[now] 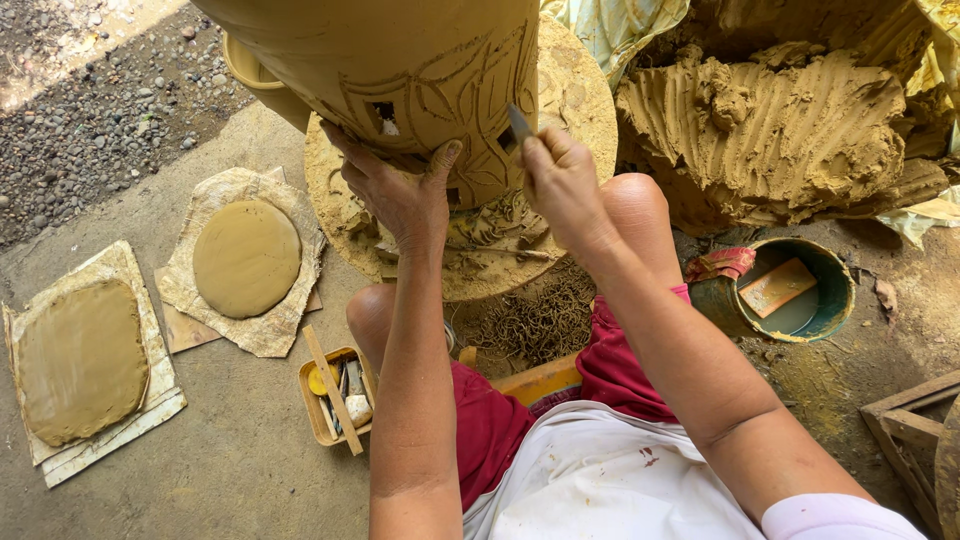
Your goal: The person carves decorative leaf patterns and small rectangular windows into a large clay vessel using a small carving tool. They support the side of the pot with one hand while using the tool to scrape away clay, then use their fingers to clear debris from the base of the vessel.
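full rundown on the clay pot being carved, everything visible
The clay pot is large, tan and looks like unfired, damp clay. Only its lower body shows; the top is out of frame. Its wall carries carved leaf-like lines and a small square cut-out. It stands on a round clay-caked wheel strewn with trimmings. The left hand presses flat against its lower wall, thumb up. The right hand holds a small blade in a pinching grip, tip at the carved surface.
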